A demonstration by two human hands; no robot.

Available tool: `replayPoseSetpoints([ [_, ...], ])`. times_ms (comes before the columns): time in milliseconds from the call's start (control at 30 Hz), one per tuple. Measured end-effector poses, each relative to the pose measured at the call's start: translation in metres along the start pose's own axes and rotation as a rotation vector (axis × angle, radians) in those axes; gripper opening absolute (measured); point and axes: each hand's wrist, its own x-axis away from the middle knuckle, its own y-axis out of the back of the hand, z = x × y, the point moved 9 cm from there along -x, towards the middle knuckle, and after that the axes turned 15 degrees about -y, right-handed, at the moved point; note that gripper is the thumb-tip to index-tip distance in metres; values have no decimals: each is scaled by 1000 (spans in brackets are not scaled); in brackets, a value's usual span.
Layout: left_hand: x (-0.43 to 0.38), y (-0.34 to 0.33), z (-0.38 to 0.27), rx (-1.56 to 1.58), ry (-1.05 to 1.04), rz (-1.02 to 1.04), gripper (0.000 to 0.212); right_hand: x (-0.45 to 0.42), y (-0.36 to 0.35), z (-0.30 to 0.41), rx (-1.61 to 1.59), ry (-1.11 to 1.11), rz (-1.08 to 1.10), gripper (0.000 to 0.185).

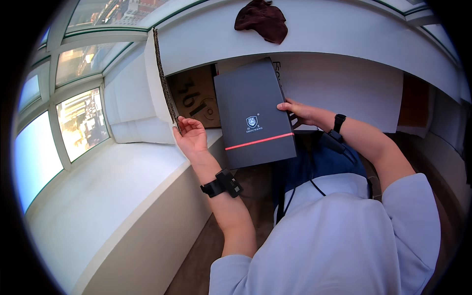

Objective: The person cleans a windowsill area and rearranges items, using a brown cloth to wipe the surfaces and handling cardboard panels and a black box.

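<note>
A dark grey box (254, 99) with a red stripe, a pale emblem and lettering is tilted in front of me. My right hand (297, 110) grips its right side, thumb on the front face and fingers behind. To the left stands a white corrugated cardboard panel (151, 81), its raw brown edge turned towards me. My left hand (191, 136) is at the lower end of that edge, which runs between thumb and curled fingers. Behind the grey box, a brown cardboard box (195, 99) with large dark print sits in the space under the white ledge (332, 40).
A crumpled dark maroon cloth (262, 21) lies on the ledge. A large white box (343, 92) with printing fills the space at right, beside a reddish-brown object (415, 103). Windows (83, 125) and a low white sill (110, 184) run along the left.
</note>
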Motion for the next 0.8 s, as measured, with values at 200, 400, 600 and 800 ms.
replayPoseSetpoints([
  [200,5,4,7,-12,45,-37,29,-62,-37,33,-99,57,-1,110],
  [400,8,2,5,-10,54,13,27,-72,-41,49,-92,88,8,105],
  [600,9,1,4,-1,92,64,26,-90,-40,38,-216,43,16,89],
  [800,7,10,8,-102,67,105,27,-120,-41,46,-349,127,95,80],
])
